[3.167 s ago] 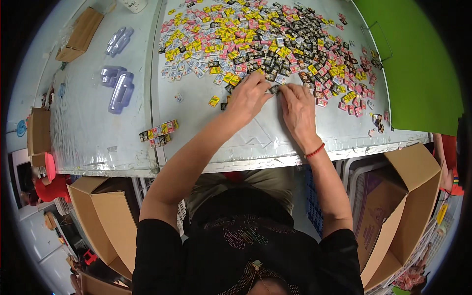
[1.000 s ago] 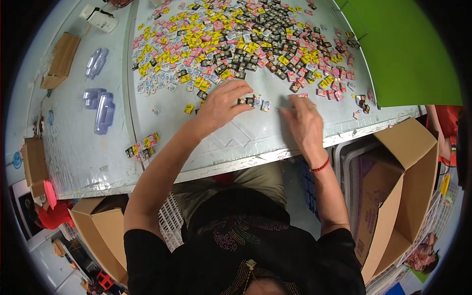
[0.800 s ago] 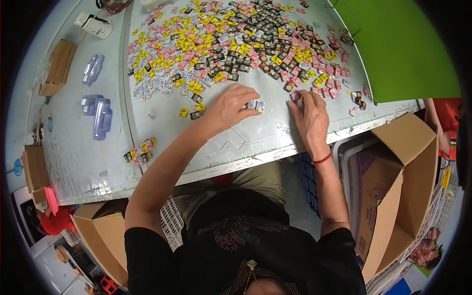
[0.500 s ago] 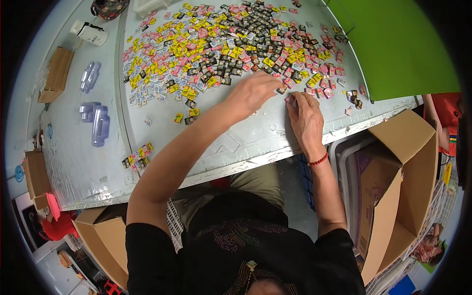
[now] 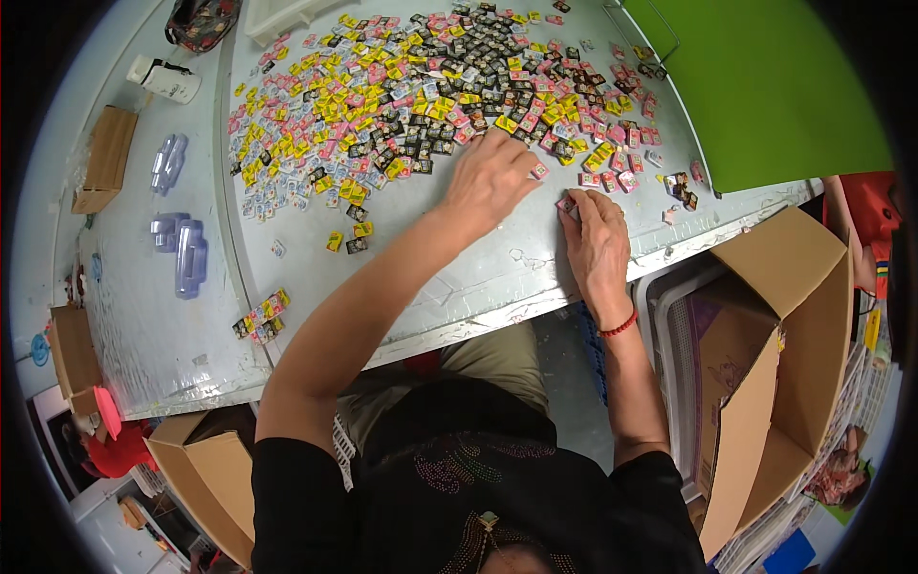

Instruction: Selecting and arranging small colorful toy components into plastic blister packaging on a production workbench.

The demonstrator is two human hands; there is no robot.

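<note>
A wide spread of small printed boxes (image 5: 421,91) in pink, yellow, black and white covers the far part of the table. My left hand (image 5: 490,180) reaches to the near edge of this spread, its fingers bent together. At its fingertips is a small pink box (image 5: 538,171), which it appears to pinch. My right hand (image 5: 600,234), with a red bead bracelet at the wrist, rests low on the table to the right. Its thumb and fingers close round a small pink-and-dark box (image 5: 566,204), partly hidden by the fingers.
At the left lie clear plastic shells (image 5: 190,256), a white bottle (image 5: 164,78) and a short row of small boxes (image 5: 261,316). A green panel (image 5: 765,96) stands at the right. Open cardboard boxes (image 5: 808,316) sit below the table's front edge (image 5: 497,323). Other people are partly visible at both sides.
My left hand has drawn slightly back and left, and a pink box now shows at its fingertips. My right hand stays nearly in place. The whole view has shifted a little.
</note>
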